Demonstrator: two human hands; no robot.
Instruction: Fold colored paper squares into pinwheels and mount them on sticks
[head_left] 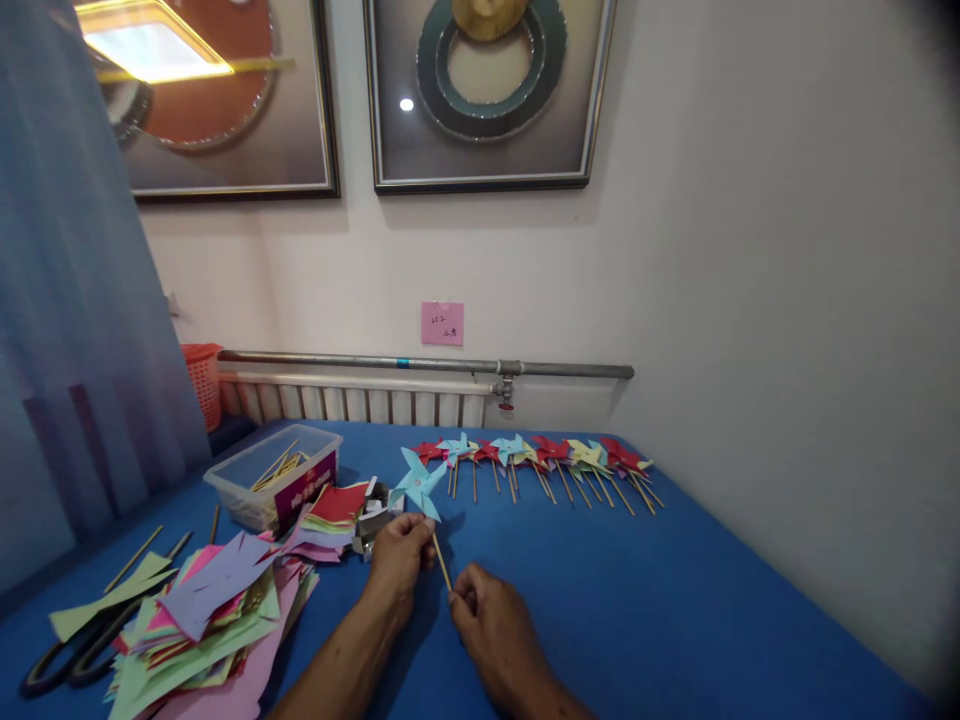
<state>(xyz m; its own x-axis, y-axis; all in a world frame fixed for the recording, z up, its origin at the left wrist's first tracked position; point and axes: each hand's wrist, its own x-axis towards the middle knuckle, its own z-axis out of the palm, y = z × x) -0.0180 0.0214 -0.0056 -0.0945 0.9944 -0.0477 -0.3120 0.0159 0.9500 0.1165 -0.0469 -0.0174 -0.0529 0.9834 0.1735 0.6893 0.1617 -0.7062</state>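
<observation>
A light-blue paper pinwheel on a thin wooden stick is held up over the table's middle. My left hand is closed at the top of the stick, just below the paper blades. Lower down, my right hand pinches the stick's bottom end between thumb and fingers. Behind them lies a row of finished-looking pinwheels in red, blue and yellow, their sticks pointing toward me. Left of my left hand sits a pile of small coloured paper squares beside a small open box whose contents I cannot make out.
A clear plastic tub with wooden sticks stands at the back left. Loose cut papers and black-handled scissors lie at the front left on the blue tabletop. Behind are a radiator and a pipe; a curtain hangs left.
</observation>
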